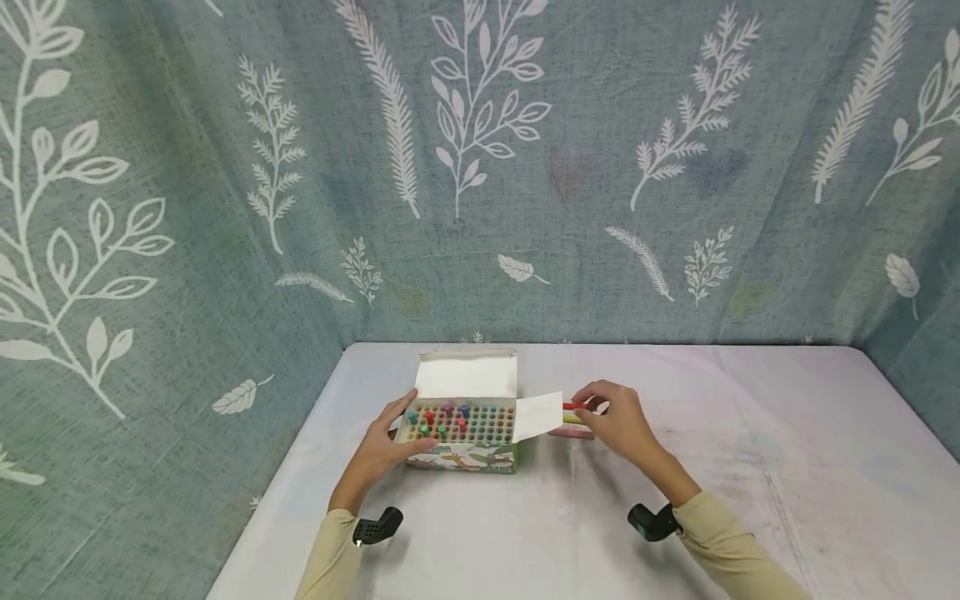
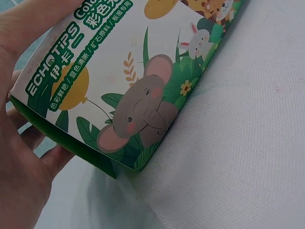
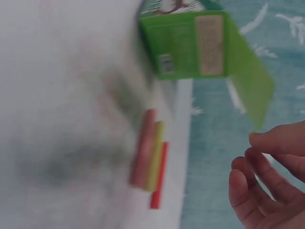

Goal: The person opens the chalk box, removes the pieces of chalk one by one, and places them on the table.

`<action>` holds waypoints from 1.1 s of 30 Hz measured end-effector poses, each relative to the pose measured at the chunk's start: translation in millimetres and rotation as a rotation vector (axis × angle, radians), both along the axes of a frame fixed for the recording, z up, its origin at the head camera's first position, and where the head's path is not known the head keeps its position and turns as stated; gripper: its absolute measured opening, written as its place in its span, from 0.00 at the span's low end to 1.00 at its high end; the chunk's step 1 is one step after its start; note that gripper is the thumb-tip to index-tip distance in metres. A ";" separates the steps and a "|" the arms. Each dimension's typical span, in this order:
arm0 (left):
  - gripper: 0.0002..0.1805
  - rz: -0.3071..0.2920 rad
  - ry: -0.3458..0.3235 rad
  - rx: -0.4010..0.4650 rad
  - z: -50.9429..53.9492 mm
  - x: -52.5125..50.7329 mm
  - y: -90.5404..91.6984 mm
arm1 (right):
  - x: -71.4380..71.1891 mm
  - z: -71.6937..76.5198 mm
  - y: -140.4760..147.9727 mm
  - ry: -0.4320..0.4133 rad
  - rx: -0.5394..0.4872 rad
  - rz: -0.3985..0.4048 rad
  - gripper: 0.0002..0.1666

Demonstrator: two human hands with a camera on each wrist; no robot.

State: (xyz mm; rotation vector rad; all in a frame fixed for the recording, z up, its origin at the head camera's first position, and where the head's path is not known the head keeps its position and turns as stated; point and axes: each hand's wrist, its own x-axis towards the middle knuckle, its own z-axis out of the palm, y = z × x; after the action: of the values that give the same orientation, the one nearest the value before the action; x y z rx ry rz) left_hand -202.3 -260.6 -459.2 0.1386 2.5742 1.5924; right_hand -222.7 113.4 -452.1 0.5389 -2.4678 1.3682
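My left hand (image 1: 377, 452) grips the left end of an open chalk box (image 1: 480, 457), thumb along the front edge and fingers around the far side. Inside the box, several coloured chalk sticks stand in a grid of holes. In the left wrist view the hand (image 2: 24, 157) holds the printed box (image 2: 143, 105) by its end. My right hand (image 1: 624, 423) is just right of the box's side flap (image 1: 538, 416), fingers bent and holding nothing. The right wrist view has it (image 3: 267, 181) beside a red stick (image 3: 159, 176), a yellow stick (image 3: 154, 157) and a pink stick (image 3: 144, 150) lying side by side.
The box's white lid (image 1: 467, 375) stands raised at its back. A white cloth (image 1: 510, 533) covers the table, and a patterned green-blue curtain (image 1: 585, 167) hangs behind it and at the sides.
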 end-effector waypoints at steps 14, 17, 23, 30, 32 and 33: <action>0.50 0.007 0.067 -0.023 -28.4 -13.1 -12.0 | -4.3 40.9 -34.0 0.047 0.054 0.189 0.08; 0.50 0.011 0.053 -0.026 -29.4 -13.0 -12.1 | -5.7 44.8 -42.3 0.049 0.069 0.245 0.07; 0.50 0.025 0.046 -0.029 -29.7 -12.8 -12.2 | -12.7 47.1 -57.9 0.035 0.103 0.326 0.07; 0.50 0.019 0.044 -0.019 -30.8 -13.5 -12.3 | -20.8 48.5 -76.3 -0.018 0.146 0.370 0.09; 0.50 0.021 0.044 -0.015 -30.7 -13.8 -12.3 | -22.8 48.5 -82.0 -0.036 0.168 0.378 0.09; 0.50 0.023 0.043 -0.016 -30.8 -14.0 -12.4 | -23.9 48.5 -85.0 -0.043 0.176 0.383 0.09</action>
State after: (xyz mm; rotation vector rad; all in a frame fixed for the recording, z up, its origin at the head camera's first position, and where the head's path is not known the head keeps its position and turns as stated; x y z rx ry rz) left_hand -216.2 -272.9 -489.9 0.1434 2.6292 1.5936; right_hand -246.6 28.4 -403.6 1.0797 -2.6307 1.3029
